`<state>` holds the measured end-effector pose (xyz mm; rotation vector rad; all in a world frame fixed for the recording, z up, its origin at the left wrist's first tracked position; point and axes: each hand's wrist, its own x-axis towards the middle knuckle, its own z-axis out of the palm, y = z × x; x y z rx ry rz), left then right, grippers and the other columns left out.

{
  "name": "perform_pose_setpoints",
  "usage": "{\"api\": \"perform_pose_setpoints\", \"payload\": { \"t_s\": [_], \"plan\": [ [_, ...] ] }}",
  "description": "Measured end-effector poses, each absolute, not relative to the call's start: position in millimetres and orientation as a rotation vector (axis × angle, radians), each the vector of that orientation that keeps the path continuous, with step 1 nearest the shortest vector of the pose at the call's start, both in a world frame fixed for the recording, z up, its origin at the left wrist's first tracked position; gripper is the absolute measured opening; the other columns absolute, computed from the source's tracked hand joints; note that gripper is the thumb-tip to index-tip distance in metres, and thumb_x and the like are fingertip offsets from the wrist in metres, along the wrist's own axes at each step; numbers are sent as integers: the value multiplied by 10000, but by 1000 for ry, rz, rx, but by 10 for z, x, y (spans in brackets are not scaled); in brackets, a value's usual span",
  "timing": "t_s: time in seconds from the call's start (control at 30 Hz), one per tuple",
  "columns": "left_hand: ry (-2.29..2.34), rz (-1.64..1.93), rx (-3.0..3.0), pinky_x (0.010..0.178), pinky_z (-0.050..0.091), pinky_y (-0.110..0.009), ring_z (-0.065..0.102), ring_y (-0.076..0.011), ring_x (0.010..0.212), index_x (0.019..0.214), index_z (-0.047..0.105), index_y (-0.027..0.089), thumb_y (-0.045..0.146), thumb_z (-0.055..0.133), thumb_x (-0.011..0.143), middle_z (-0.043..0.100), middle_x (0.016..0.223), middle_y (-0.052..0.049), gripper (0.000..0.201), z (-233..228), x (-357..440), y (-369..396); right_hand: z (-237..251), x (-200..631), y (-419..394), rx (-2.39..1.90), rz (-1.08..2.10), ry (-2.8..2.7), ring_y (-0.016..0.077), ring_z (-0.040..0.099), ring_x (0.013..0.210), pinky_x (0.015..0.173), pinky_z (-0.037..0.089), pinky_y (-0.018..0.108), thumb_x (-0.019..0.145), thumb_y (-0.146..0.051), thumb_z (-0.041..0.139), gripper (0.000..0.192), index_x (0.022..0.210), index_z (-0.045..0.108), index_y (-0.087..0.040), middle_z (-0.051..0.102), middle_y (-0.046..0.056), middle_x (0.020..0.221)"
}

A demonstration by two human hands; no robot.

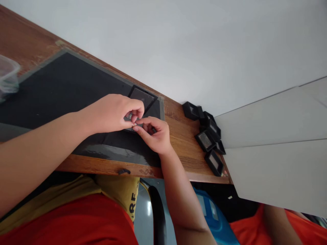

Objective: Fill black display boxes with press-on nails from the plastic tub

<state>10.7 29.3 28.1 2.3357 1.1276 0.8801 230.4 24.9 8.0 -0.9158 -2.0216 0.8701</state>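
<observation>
Two bare hands meet over a dark rectangular work mat (63, 92) laid on a brown wooden table (178, 136), pinching a tiny pale object (134, 125), too small to identify, between them. The left hand (112, 114) has its thumb and forefinger closed on the piece from above, the other fingers curled; the right hand (155, 134) brings thumb and forefinger tips up to the same piece, its remaining fingers loosely bent, so both hands appear to share the grip. Just beyond the fingertips, at the mat's far right corner, lies a flat black square frame case with a clear window (142, 98), one corner pointing toward the white wall (204, 44); part of a second flat piece seems to sit under the hands. The step in hand looks like fine fitting or placing of the small piece at that case, and the next move would call for a steady, precise pinch. The piece's long axis cannot be told. Off the mat to its right, a cluster of similar small black frame cases (208, 136) lies along the table's edge. A clear plastic container (7, 76) stands at the mat's left end.
</observation>
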Motion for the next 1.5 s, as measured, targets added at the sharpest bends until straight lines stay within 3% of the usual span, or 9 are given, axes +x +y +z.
{"api": "perform_pose_setpoints", "payload": {
  "t_s": [0.17,0.37,0.53,0.77,1.1,1.5],
  "plan": [
    [1125,922,2398,667,388,-275,624,-142,711,830,680,232,266,671,826,691,766,31,35,270,116,294,61,2284,238,-975,1111,-1912,73,324,525,513,276,251,836,-502,860,336,920,746,-197,457,-86,574],
    [1123,946,2392,662,409,-267,639,-140,700,842,710,240,271,657,844,710,769,29,62,252,126,288,102,2292,244,-1005,1370,-1744,84,416,585,547,327,245,799,-538,882,388,904,715,-204,610,-35,687],
    [1087,941,2358,661,422,-266,645,-137,697,845,716,242,269,678,846,723,782,32,46,248,129,275,176,2304,256,-960,1576,-1672,66,412,577,531,323,216,777,-505,904,386,829,677,-196,579,-53,668],
    [1032,1101,2340,826,491,-314,670,-191,884,857,710,230,353,687,906,737,897,-23,134,289,132,260,157,2349,303,-942,1652,-1487,25,302,476,445,208,204,779,-504,907,404,810,655,-190,516,-89,620],
    [928,1230,2322,899,555,-309,745,-187,976,1026,825,303,349,666,988,823,1000,-10,170,243,165,242,235,2362,269,-973,1784,-1419,22,235,463,447,149,206,759,-505,911,424,787,625,-194,419,-115,562],
    [985,1307,2445,1076,546,-372,733,-220,1159,1111,806,301,381,668,1004,828,1151,-15,192,187,213,270,212,2272,253,-956,1801,-1313,27,192,462,452,136,207,735,-537,914,470,778,580,-208,352,-135,523]
  ]
}}
